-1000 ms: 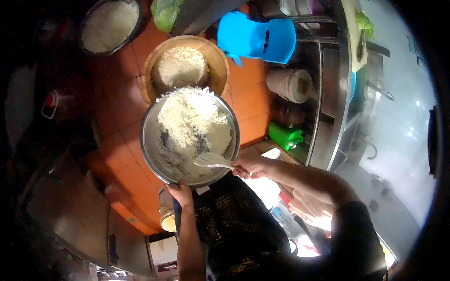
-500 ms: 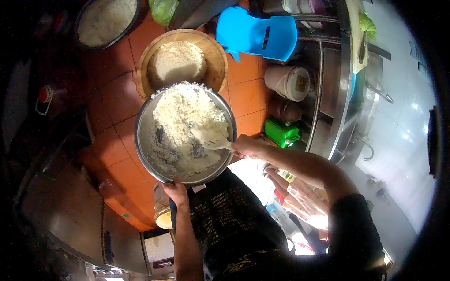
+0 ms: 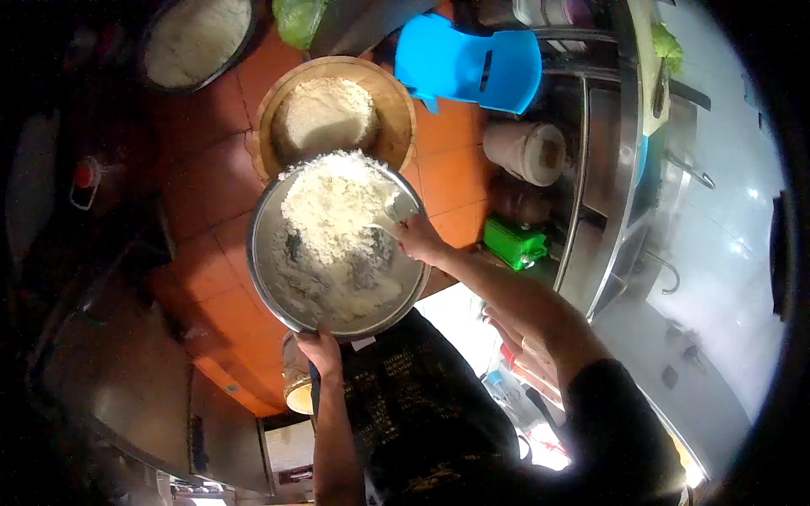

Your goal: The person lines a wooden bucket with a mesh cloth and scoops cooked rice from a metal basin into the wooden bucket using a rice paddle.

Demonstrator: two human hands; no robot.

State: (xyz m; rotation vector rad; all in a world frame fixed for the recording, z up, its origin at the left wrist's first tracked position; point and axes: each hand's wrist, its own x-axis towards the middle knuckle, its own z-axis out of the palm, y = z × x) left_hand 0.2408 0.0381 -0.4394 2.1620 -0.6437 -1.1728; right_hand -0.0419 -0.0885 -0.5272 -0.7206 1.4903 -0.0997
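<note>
A wide metal bowl [image 3: 263, 278] holds white, crumbly grains that look like rice, heaped toward its far side. My left hand [image 3: 321, 350] is closed on the bowl's near rim, at the lower left. My right hand [image 3: 415, 238] is over the bowl's right side, its fingers wrapped round a pale slotted spatula [image 3: 385, 223] whose blade meets the grains. Just beyond the metal bowl, partly behind its rim, is a wooden tub [image 3: 398, 110] with a rounded mound of similar grains [image 3: 325, 114].
A dark-rimmed pot [image 3: 245, 42] of white grains is at the upper left. A blue plastic stool [image 3: 456, 63] lies beyond the tub. To the right are a lidded white bucket [image 3: 527, 153], a green container [image 3: 513, 243] and a metal counter [image 3: 624, 185]. Orange tiles [image 3: 456, 177] cover the floor.
My right hand has moved up and inward over the bowl with the spatula, from the right rim toward the heap. My left hand keeps its hold on the near rim.
</note>
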